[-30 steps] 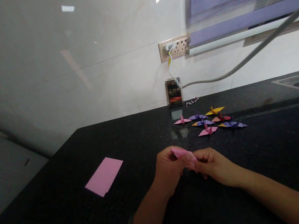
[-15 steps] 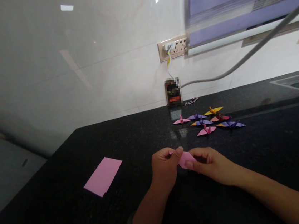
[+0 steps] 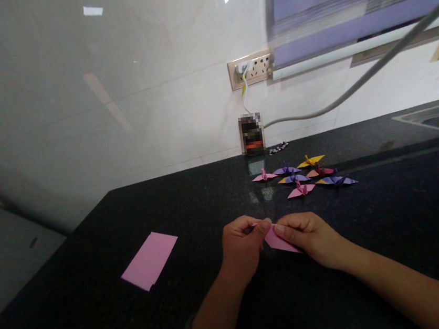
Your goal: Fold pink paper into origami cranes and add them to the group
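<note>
A partly folded piece of pink origami paper (image 3: pixel 280 243) is held between my two hands above the dark counter. My left hand (image 3: pixel 242 246) pinches its left side, thumb on top. My right hand (image 3: pixel 309 236) grips the upper right side, its thumb pressed near the top edge. One pointed corner of the paper sticks out to the lower right, under the right thumb. My fingers hide part of the folds. Off to the left lies a stack of pink paper sheets (image 3: pixel 150 261), flat on the counter.
Behind my hands stand several folded paper cranes, among them a pink crane (image 3: pixel 300 190) and a yellow crane (image 3: pixel 311 161). A pixelated device (image 3: pixel 252 135) leans against the wall by a beaded string (image 3: pixel 278 148). A grey cable (image 3: pixel 339 106) runs right from it, below the wall socket (image 3: pixel 250 69).
My right thumb has shifted up and left on the paper, closer to my left thumb. A pointed flap of the pink paper now extends to the lower right.
</note>
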`<state>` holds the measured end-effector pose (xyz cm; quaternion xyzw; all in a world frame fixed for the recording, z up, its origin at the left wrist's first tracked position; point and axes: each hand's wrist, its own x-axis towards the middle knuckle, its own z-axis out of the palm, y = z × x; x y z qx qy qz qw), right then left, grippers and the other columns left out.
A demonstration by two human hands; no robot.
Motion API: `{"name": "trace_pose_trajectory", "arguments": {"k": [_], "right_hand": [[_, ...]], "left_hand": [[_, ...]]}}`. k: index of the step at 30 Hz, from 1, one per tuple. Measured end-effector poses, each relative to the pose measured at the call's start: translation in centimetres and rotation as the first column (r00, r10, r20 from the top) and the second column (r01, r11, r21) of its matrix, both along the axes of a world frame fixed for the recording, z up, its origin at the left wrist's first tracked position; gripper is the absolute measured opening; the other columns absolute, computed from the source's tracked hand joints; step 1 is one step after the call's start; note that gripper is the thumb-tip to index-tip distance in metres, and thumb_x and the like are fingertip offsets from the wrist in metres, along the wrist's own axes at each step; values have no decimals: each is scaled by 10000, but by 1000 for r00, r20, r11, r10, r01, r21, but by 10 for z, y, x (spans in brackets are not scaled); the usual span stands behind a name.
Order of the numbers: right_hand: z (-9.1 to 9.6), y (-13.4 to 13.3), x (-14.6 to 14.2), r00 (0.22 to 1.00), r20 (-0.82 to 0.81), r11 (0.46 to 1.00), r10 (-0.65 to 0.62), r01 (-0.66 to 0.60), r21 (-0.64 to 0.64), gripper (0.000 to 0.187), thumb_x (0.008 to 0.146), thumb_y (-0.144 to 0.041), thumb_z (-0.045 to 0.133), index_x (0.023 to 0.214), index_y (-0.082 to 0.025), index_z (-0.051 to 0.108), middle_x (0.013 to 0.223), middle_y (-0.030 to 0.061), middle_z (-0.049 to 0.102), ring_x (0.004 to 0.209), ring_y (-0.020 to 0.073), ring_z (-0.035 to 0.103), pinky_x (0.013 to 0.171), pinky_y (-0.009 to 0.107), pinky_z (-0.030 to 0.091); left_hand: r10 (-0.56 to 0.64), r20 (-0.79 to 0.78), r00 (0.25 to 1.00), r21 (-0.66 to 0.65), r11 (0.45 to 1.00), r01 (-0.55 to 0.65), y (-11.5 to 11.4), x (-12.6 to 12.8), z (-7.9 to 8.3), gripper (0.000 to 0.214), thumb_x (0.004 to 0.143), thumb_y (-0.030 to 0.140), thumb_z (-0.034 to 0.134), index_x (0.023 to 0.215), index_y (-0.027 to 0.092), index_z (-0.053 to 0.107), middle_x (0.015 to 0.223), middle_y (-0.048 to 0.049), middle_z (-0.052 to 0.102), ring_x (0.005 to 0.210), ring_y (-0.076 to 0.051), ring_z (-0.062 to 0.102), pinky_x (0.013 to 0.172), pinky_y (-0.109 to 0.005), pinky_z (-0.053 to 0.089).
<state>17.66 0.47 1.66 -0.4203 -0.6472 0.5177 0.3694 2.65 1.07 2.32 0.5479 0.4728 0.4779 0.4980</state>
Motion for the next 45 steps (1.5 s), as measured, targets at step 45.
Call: {"name": "trace_pose_trajectory", "arguments": {"k": [45], "right_hand": [[-18, 16, 15, 954, 301, 997, -18, 39, -61, 274, 742, -347, 481, 548, -152, 478, 455, -52, 406, 393, 54, 319, 375, 176, 223]], "left_hand": [[-389, -455, 801, -309, 913, 268, 11, -39, -21, 283, 715, 411, 448, 649, 148, 530, 464, 24, 484, 374, -74, 363, 359, -182, 233]]}}
